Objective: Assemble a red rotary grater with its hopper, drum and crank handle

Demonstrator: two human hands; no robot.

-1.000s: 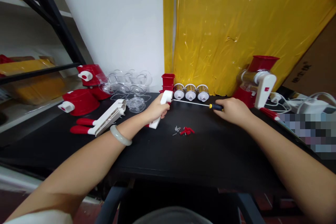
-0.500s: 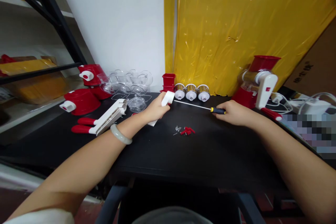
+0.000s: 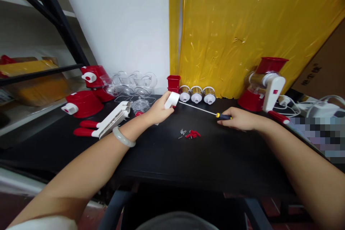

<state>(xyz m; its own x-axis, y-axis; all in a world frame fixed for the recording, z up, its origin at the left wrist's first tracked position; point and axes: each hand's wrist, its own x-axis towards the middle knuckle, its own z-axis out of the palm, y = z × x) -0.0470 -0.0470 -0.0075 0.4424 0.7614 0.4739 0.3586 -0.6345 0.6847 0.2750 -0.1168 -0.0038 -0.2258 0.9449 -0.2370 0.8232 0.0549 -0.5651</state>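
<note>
My left hand (image 3: 159,109), a pale bangle on its wrist, is closed around a white crank handle (image 3: 171,100); its rounded end sticks out past the fingers and the hand hides most of the rest. A screwdriver (image 3: 223,116) with a black and yellow grip is in my right hand (image 3: 238,118). Its long thin shaft points left, with the tip at the white end piece; whether it touches a screw I cannot tell. Below, on the black table, lie several loose screws (image 3: 183,132) and small red parts (image 3: 193,134).
White crank handles with red grips (image 3: 112,120) lie at left, near red grater bases (image 3: 83,105) and clear plastic parts (image 3: 134,82). Three metal grater drums (image 3: 196,94) and a red hopper (image 3: 173,82) stand at the back. An assembled rotary grater (image 3: 253,95) and white cables (image 3: 320,106) are at right.
My left hand has turned the white crank handle slightly, and its lower end now shows less below the hand. The fingers of my right hand have shifted a little on the screwdriver grip.
</note>
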